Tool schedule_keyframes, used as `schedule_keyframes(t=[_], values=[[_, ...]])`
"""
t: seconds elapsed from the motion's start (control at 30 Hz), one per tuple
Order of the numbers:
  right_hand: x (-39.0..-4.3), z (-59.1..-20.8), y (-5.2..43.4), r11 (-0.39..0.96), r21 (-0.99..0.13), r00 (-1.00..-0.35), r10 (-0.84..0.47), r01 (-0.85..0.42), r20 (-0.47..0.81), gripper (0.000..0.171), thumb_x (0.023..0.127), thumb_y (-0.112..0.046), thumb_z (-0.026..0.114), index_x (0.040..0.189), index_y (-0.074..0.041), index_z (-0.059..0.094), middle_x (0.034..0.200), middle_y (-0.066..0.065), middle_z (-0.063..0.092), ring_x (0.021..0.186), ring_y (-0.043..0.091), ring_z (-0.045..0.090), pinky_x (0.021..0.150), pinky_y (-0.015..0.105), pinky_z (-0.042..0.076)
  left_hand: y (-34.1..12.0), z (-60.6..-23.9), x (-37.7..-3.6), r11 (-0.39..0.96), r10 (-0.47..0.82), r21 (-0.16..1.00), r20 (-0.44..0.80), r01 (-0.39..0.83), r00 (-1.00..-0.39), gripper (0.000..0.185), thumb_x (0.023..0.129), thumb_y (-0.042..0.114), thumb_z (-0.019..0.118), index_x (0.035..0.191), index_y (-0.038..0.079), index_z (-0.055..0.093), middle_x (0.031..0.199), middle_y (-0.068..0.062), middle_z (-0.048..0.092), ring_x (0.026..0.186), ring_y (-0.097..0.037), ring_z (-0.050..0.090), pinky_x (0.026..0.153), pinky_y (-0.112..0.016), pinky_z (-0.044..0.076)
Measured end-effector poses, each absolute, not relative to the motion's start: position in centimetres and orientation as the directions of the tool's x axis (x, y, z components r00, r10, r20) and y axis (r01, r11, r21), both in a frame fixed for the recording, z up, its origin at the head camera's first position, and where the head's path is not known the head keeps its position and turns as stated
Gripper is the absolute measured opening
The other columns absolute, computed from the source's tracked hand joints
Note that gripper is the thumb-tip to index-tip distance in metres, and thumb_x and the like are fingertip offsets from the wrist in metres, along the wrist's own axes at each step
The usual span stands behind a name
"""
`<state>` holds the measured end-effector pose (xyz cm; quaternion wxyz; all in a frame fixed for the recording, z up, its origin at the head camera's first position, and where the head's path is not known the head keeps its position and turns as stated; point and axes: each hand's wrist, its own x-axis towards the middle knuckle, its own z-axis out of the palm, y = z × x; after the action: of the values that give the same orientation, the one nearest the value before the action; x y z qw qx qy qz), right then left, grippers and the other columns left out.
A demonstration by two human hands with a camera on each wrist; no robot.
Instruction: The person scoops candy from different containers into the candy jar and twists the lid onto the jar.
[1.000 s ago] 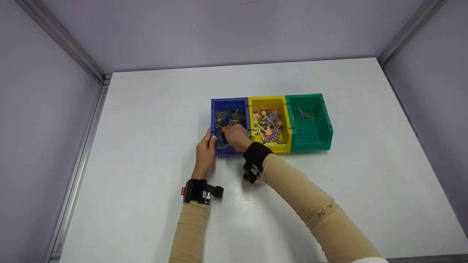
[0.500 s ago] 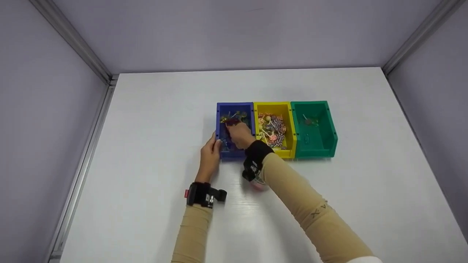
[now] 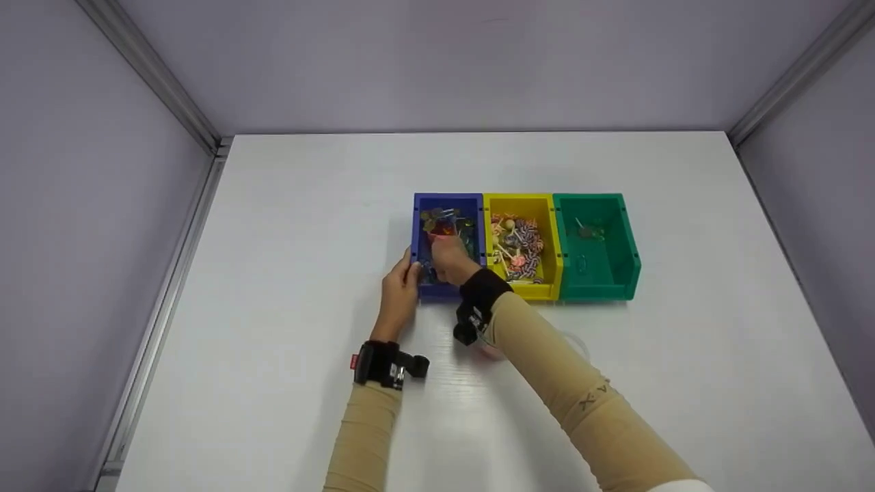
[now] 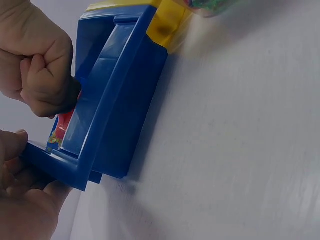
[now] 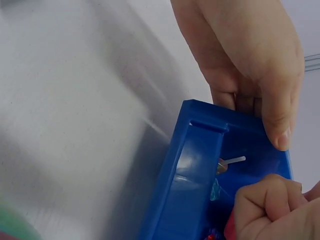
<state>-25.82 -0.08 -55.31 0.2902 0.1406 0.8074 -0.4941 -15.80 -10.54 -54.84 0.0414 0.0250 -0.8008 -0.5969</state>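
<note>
- Head view: blue bin [image 3: 448, 201], yellow bin [image 3: 518, 203] and green bin [image 3: 603, 265] side by side on white desk [image 3: 307, 232].
- Right hand [image 3: 452, 260] inside blue bin, fingers curled into a fist around a red item [image 4: 63, 123]; most of its shape hidden by the fist.
- Left hand [image 3: 398, 298] grips blue bin's left wall, thumb over the rim, fingers outside.
- Wrapped candies [image 3: 432, 220] lie around the red item; one white-stick lollipop [image 5: 222, 165] near the front wall.
- Yellow bin: swirled lollipops [image 3: 525, 239], piled. Green bin: few candies [image 3: 591, 232].
- Clear container [image 4: 212, 6] on desk, partly under right forearm.
</note>
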Motion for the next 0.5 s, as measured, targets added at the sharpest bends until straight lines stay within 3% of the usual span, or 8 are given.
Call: schedule_keyframes(t=[0.1, 0.23, 0.37, 0.5], values=[[-23.1, -50.1, 0.0, 0.226, -0.75, -0.765, -0.03, 0.622, -0.643, 0.027, 0.103, -0.011, 0.028, 0.089, -0.007, 0.051, 0.053, -0.004, 0.025, 0.044, 0.011, 0.02, 0.043, 0.025, 0.018, -10.4, -54.9, -15.9, 0.287, -0.089, 0.958, 0.054, 0.026, -0.995, 0.045, 0.102, 0.014, 0.045, 0.145, -0.001, 0.039, 0.145, -0.02, 0.049, 0.134, -0.03, 0.049, 0.11, -0.045, 0.045], [-21.6, -48.0, -0.3, 0.27, -0.733, -0.764, 0.018, 0.624, -0.644, 0.026, 0.106, -0.019, 0.029, 0.086, -0.011, 0.045, 0.052, -0.008, 0.025, 0.042, 0.006, 0.023, 0.042, 0.022, 0.021, -10.4, -54.9, -16.1, 0.277, -0.1, 0.961, 0.047, 0.018, -0.994, 0.045, 0.102, 0.013, 0.045, 0.145, -0.001, 0.04, 0.145, -0.02, 0.049, 0.134, -0.029, 0.05, 0.11, -0.044, 0.045], [-21.7, -49.1, -0.5, 0.337, -0.698, -0.756, 0.072, 0.632, -0.65, 0.025, 0.106, -0.023, 0.031, 0.099, -0.009, 0.05, 0.06, -0.005, 0.029, 0.047, 0.008, 0.028, 0.045, 0.023, 0.025, -10.3, -55.1, -16.1, 0.278, -0.097, 0.96, 0.031, 0.003, -0.995, 0.045, 0.103, 0.013, 0.045, 0.146, 0.0, 0.039, 0.145, -0.019, 0.049, 0.134, -0.028, 0.05, 0.11, -0.043, 0.045], [-21.5, -49.6, -0.7, 0.375, -0.681, -0.754, 0.079, 0.629, -0.653, 0.03, 0.106, -0.028, 0.029, 0.103, -0.007, 0.052, 0.06, -0.003, 0.032, 0.047, 0.01, 0.031, 0.044, 0.023, 0.027, -10.4, -55.1, -16.0, 0.281, -0.103, 0.96, 0.021, -0.009, -0.994, 0.045, 0.103, 0.014, 0.044, 0.146, 0.0, 0.039, 0.146, -0.018, 0.048, 0.137, -0.028, 0.048, 0.114, -0.042, 0.042]])
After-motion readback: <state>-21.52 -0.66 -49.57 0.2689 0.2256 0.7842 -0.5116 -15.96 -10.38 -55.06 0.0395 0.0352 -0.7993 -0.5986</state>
